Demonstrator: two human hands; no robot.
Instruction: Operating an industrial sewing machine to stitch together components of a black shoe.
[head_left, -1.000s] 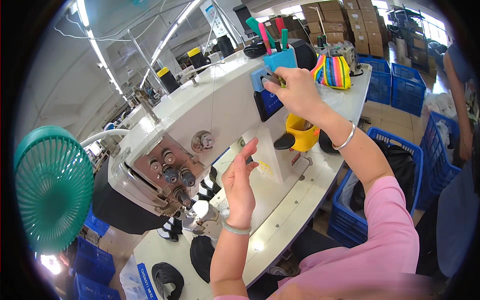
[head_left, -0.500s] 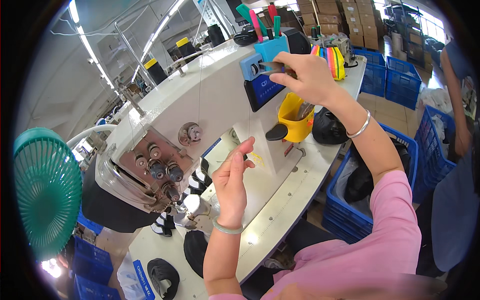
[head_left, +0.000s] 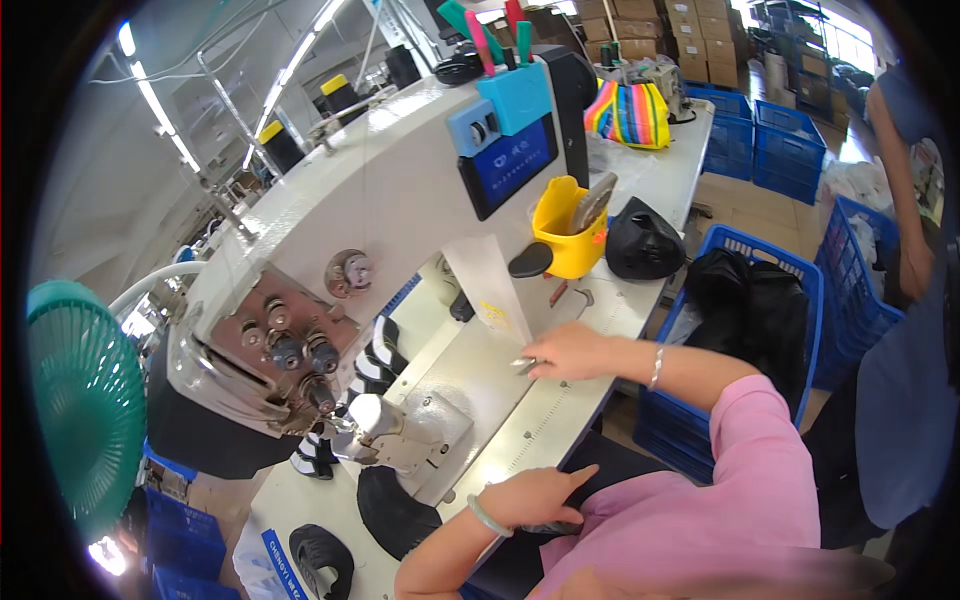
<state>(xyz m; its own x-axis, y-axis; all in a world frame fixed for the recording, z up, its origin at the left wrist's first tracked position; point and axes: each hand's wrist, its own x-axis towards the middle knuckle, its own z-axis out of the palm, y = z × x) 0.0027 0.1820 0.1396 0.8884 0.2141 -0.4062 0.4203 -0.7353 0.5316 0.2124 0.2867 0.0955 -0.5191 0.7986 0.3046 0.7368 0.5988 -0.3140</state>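
Note:
My right hand [head_left: 575, 352] is closed around small metal thread snips [head_left: 521, 366], above the white bed of the sewing machine [head_left: 400, 190]. Down by my lap, at the table's near edge, my left hand [head_left: 535, 498] has its index finger stretched out and thumb apart; I see nothing held in it, though its underside is hidden. Left of that hand, a black curved piece [head_left: 395, 510] lies beside the machine's post [head_left: 385, 420]. Another black piece with an opening [head_left: 322, 560] rests near the table's front left.
A yellow cup [head_left: 570, 235] holding tools is on the machine, with a black moulded piece [head_left: 643, 240] beside it. A blue crate [head_left: 815, 300] of black items stands at right. A green fan [head_left: 85, 410] is at left. Another person's arm [head_left: 900, 180] shows far right.
My right hand has come down from the blue holder to the machine bed with the snips. My left hand has dropped from the thread to my lap, and the view has shifted slightly.

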